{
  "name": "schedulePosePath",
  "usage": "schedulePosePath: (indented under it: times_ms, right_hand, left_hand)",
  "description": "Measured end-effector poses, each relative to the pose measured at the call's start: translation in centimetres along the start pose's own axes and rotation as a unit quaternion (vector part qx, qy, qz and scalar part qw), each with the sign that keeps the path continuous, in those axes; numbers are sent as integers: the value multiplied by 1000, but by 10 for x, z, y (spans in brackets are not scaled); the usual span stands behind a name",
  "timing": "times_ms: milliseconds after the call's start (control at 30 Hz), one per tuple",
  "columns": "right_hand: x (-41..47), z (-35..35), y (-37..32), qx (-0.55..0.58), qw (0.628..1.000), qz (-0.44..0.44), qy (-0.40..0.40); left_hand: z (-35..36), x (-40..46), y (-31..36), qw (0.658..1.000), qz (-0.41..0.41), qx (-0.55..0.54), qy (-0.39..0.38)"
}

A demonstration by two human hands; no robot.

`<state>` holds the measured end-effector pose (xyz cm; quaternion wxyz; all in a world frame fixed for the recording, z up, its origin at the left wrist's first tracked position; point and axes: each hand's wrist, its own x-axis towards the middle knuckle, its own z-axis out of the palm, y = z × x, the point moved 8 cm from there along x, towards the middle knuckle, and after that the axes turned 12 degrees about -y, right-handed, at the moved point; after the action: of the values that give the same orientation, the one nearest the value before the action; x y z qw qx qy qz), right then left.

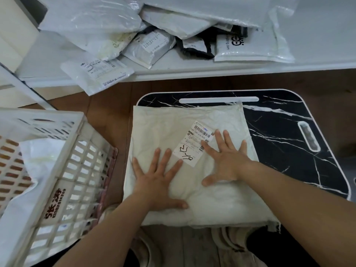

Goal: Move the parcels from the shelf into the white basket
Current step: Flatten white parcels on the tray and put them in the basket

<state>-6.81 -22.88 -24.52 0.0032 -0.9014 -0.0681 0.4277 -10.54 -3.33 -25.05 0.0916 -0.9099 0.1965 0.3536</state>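
The white basket [57, 170] stands at the near left on the floor, with a white bag inside it. To its right, a large cream parcel [173, 128] lies flat on a black marbled desk [289, 132]. The left hand [158, 180] presses on the parcel with fingers spread and straight. The right hand [227, 158] does the same, its fingertips touching the shipping label [194, 143]. At the far side, the white shelf [317, 45] carries a pile of parcels [154, 26].
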Motion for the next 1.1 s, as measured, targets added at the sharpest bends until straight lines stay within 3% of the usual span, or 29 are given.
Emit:
schedulePosePath:
  times_ms: [100,167,333,667,833,900,1100]
  right_hand:
    - [-7,21,-38,58,998,-3,19]
    - [-19,43,-57,42,996,-30,72]
    - [-38,65,-21,-20,994,-14,111]
    - [7,-5,-2,7,995,15,102]
    - [13,-9,-49,36,965,-43,257]
    - [12,1,-45,17,961,-58,269]
    - [2,13,-5,-5,965,-23,262]
  left_hand:
    - [1,1,-2,1000,0,-6,15]
    - [3,2,-1,1000,3,-11,27]
    - [4,4,0,999,13,-14,35]
    - [-45,53,-4,993,-22,-76,84]
    - [-40,51,2,968,-51,-124,212]
    - [-41,51,4,966,-45,-111,231]
    - [-35,49,-4,979,-22,-48,195]
